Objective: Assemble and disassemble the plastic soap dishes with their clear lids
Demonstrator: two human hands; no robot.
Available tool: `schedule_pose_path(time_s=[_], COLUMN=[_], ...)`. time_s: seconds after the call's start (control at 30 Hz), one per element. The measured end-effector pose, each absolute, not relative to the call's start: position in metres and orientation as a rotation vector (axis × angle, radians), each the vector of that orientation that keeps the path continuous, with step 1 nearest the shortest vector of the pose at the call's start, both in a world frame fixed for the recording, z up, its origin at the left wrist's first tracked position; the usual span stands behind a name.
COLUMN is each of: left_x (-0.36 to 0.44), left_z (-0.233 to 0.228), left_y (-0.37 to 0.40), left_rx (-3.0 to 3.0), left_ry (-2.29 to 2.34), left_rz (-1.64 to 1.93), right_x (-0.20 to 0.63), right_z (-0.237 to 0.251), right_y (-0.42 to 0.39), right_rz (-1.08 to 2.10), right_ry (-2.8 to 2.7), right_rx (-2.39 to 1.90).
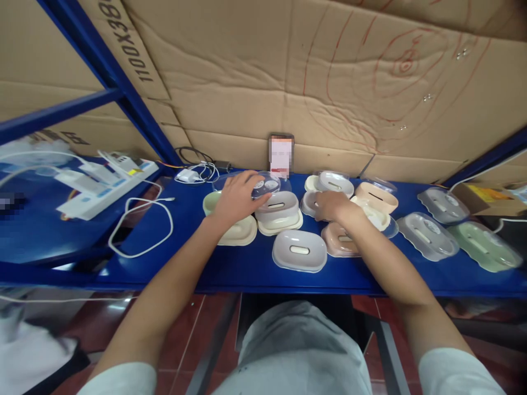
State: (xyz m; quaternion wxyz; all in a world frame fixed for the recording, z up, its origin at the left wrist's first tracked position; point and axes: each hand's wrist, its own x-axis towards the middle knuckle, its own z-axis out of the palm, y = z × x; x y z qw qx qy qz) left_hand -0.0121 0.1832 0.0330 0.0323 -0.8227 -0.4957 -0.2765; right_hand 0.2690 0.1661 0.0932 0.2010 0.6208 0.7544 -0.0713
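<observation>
My left hand (pixel 242 198) lies palm down with fingers spread over a clear plastic lid (pixel 269 184). Its thumb reaches to the rim of a grey oval soap dish (pixel 278 204), which is stacked on a cream dish (pixel 280 226). Under the wrist are a pale green dish (pixel 211 204) and a cream tray (pixel 239 231). My right hand (pixel 335 206) has its fingers bent and closed on a small grey soap dish (pixel 309 203); the fingertips are partly hidden. Below that forearm sits a pinkish-brown dish (pixel 335 241). A lone grey slotted dish (pixel 300 251) is nearer the front edge.
A phone (pixel 281 156) leans against the cardboard at the back. More dishes, a peach one (pixel 376 197) and a green one (pixel 486 246) among them, lie rightward, near a cardboard box (pixel 486 200). At left are a white power strip (pixel 107 189) and a loose white cable (pixel 142 255).
</observation>
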Motion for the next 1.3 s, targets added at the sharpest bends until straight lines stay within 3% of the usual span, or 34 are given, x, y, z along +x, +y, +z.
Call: schedule_pose_path(time_s=[0.33, 0.5, 0.63, 0.8, 1.0, 1.13, 1.3], left_x=[-0.022, -0.019, -0.004, 0.03, 0.051, 0.051, 0.052], left_z=[0.018, 0.021, 0.035, 0.044, 0.028, 0.023, 0.021], left_y=[0.193, 0.191, 0.172, 0.119, 0.091, 0.094, 0.099], left_rx=[-2.714, -2.647, -2.796, -3.264, -3.242, -3.255, -3.283], left_ry=[-1.499, -1.477, -1.191, -0.552, -0.336, -0.37, -0.41], left_rz=[-0.661, -0.691, -0.806, -0.791, -0.42, -0.465, -0.622], right_x=[0.302, 0.297, 0.288, 0.306, 0.373, 0.408, 0.412], right_z=[0.117, 0.105, 0.109, 0.126, 0.058, 0.027, 0.03], right_y=[0.169, 0.177, 0.175, 0.123, 0.039, 0.03, 0.041], right_rz=[-0.287, -0.132, -0.002, -0.083, -0.12, -0.225, -0.38], right_ry=[2.437, 2.72, 2.807, 2.89, 2.739, 2.793, 2.907], right_rx=[1.598, 1.549, 1.563, 1.585, 1.794, 1.834, 1.9])
